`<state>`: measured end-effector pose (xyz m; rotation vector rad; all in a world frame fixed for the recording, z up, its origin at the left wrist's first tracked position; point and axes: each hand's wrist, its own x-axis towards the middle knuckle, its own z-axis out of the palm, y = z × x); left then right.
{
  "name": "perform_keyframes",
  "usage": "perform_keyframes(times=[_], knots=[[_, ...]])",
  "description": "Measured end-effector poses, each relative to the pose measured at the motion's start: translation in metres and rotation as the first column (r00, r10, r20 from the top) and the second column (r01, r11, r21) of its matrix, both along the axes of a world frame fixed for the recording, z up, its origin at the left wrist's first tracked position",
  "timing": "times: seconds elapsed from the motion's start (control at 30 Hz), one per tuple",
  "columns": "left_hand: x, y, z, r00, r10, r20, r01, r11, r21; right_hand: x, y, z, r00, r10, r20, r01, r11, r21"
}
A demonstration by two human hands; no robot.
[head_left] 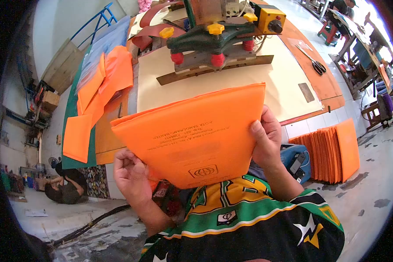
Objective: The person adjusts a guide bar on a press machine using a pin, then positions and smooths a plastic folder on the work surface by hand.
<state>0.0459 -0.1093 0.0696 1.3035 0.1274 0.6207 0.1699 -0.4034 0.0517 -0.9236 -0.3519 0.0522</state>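
I hold a flat, bright orange rectangular folder (192, 135) with dark printing, tilted up between my chest and the machine ahead, its lettering upside down to me and its framed round emblem near the lower edge. My right fingers (271, 124) grasp its right edge, thumb pressed on the printed face, the others behind. My left fingers (125, 158) are half curled at the lower left edge; I cannot tell whether they pinch it. Beyond stands a dark green metal press (212, 41) with yellow knobs and red caps, over a pale cream sheet (288, 70) on the orange-brown surface (325, 87). Black-handled metal scissors (318, 67) lie to the right; loose orange pieces (113, 74) overlap at the left. Beside me on the right, an upright row of orange folders (323, 150) stands next to a blue casing (290, 153).
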Motion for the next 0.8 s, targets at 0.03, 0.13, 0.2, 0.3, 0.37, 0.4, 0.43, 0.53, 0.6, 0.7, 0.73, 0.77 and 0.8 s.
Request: perform_keyframes(times=[0.03,0.13,0.2,0.3,0.37,0.4,0.43,0.53,0.6,0.7,0.73,0.77,0.8], knots=[[0.000,0.000,0.002,1.000,-0.009,0.001,0.009,1.000,-0.018,-0.001,0.001,0.003,1.000,-0.008,0.000,0.008,1.000,0.000],[0.002,-0.002,0.009,0.999,0.019,-0.041,-0.018,0.999,0.027,-0.001,-0.002,0.010,0.999,-0.035,-0.032,0.035,0.999,-0.006],[0.000,-0.009,0.018,0.994,0.086,-0.070,-0.079,0.993,0.088,0.001,-0.007,0.008,1.000,-0.018,-0.021,0.017,1.000,-0.023],[-0.005,-0.005,0.017,0.993,0.081,-0.081,-0.063,0.976,0.208,0.001,-0.009,0.008,0.999,-0.043,0.020,0.043,0.999,-0.032],[-0.003,-0.008,0.014,0.996,0.092,-0.018,-0.082,0.948,0.308,-0.001,-0.007,0.013,0.998,-0.063,0.010,0.064,0.998,-0.018],[0.000,-0.013,0.015,0.993,0.111,0.049,-0.121,0.921,0.370,-0.002,-0.006,0.015,0.998,-0.068,0.002,0.068,0.998,-0.005],[0.001,-0.022,0.015,0.995,0.090,0.048,-0.101,0.923,0.372,-0.002,-0.004,0.015,0.996,-0.089,0.001,0.089,0.996,-0.003],[-0.001,-0.041,0.014,0.981,0.158,0.114,-0.191,0.897,0.398,-0.002,-0.003,0.008,1.000,-0.026,-0.004,0.026,1.000,-0.006],[0.003,-0.049,0.016,0.980,0.158,0.124,-0.192,0.913,0.360,-0.002,0.000,0.012,0.999,-0.045,0.024,0.046,0.998,-0.050],[0.003,-0.038,0.025,0.974,0.176,0.139,-0.215,0.911,0.351,0.025,-0.029,0.000,0.984,-0.026,0.177,0.099,0.903,-0.418],[0.001,-0.025,0.029,0.972,0.183,0.145,-0.225,0.896,0.382,0.034,-0.044,0.006,0.989,-0.043,0.138,0.100,0.892,-0.441],[-0.001,-0.014,0.035,0.974,0.172,0.144,-0.215,0.899,0.382,0.047,-0.066,0.009,0.960,-0.183,0.211,0.278,0.707,-0.651],[-0.005,-0.002,0.041,0.967,0.194,0.163,-0.242,0.897,0.371,0.060,-0.086,0.007,0.861,-0.350,0.370,0.501,0.455,-0.736]])
